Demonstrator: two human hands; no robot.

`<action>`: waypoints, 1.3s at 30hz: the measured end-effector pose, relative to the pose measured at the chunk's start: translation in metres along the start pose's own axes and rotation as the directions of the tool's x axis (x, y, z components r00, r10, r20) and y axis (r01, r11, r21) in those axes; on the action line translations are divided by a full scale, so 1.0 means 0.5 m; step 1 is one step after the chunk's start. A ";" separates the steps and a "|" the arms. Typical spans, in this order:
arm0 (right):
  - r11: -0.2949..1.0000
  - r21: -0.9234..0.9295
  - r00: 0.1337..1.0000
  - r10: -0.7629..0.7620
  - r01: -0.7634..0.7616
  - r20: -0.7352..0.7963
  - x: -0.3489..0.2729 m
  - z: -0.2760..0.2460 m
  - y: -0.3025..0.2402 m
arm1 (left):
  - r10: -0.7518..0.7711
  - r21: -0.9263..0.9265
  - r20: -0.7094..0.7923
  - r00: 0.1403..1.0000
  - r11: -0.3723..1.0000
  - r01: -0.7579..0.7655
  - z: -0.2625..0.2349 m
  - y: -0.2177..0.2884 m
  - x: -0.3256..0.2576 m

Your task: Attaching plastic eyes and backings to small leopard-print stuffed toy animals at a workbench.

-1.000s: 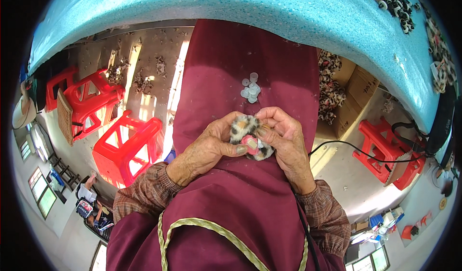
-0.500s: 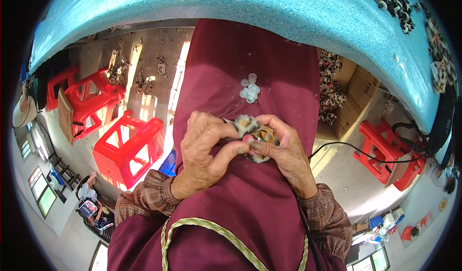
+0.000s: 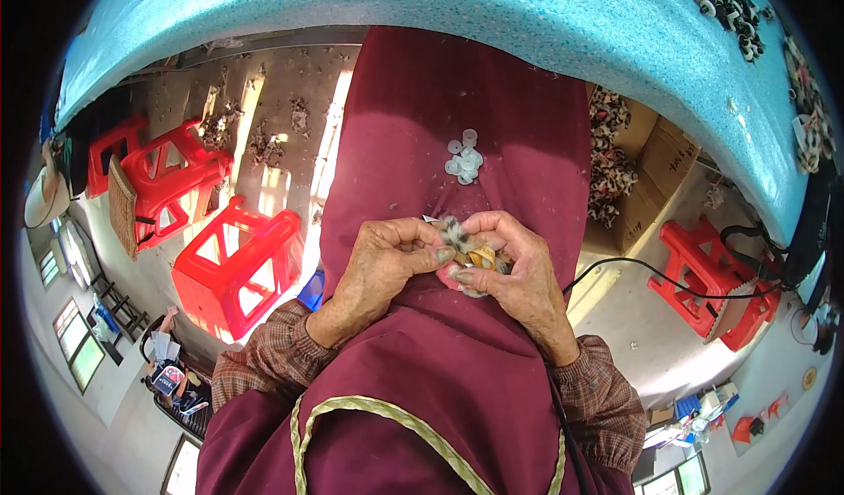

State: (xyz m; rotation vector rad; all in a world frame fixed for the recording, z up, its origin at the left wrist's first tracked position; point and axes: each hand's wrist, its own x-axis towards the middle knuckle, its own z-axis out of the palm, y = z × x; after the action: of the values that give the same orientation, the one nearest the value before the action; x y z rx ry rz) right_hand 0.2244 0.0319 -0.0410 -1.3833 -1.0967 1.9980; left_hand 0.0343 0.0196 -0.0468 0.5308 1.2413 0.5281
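Note:
Above my lap, both hands work on a small furry plush piece (image 3: pixel 454 231) with grey-white, pink and orange-yellow parts. My right hand (image 3: pixel 525 280) grips its right side, with the thumb laid over it and the fingers behind. On the other side, the thumb and forefinger of my left hand (image 3: pixel 378 262) are pinched together at its edge; whatever lies between those fingertips is hidden. A small cluster of translucent white plastic discs (image 3: pixel 466 163) rests on the maroon apron (image 3: pixel 396 134) beyond my hands.
A blue speckled table (image 3: pixel 422 11) curves across the far side, with black-and-white small parts (image 3: pixel 721 3) at its right. Red plastic stools (image 3: pixel 233 271) stand left and right. A cardboard box (image 3: pixel 655 174) of plush pieces sits right of my lap, near a black cable (image 3: pixel 615 271).
My left hand has lowered its raised fingers and now pinches closer to the plush piece's upper edge. The piece has turned in my hands, showing more of its orange-yellow part.

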 end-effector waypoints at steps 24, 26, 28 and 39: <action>0.983 0.149 0.993 0.112 -0.104 -0.045 0.019 0.016 0.009 | -0.201 -0.286 0.202 0.959 0.924 0.254 -0.010 -0.004 0.014; 0.986 0.122 0.991 0.117 -0.109 -0.060 0.021 0.015 0.008 | -0.191 -0.294 0.179 0.965 0.926 0.238 -0.007 -0.010 0.008; 0.991 0.101 0.995 0.092 -0.088 -0.040 0.024 0.013 0.010 | -0.011 -0.278 0.160 0.987 0.959 0.056 -0.010 -0.031 0.006; 0.823 0.543 0.986 0.129 -0.167 0.107 0.029 -0.019 0.060 | 0.088 -0.126 -0.007 0.996 0.988 -0.088 0.007 -0.027 0.002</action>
State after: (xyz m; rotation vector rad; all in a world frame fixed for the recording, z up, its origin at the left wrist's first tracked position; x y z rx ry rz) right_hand 0.2296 0.0289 -0.0754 -1.1163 -0.3733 2.2421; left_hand 0.0391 0.0097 -0.0553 0.4792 1.1814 0.6772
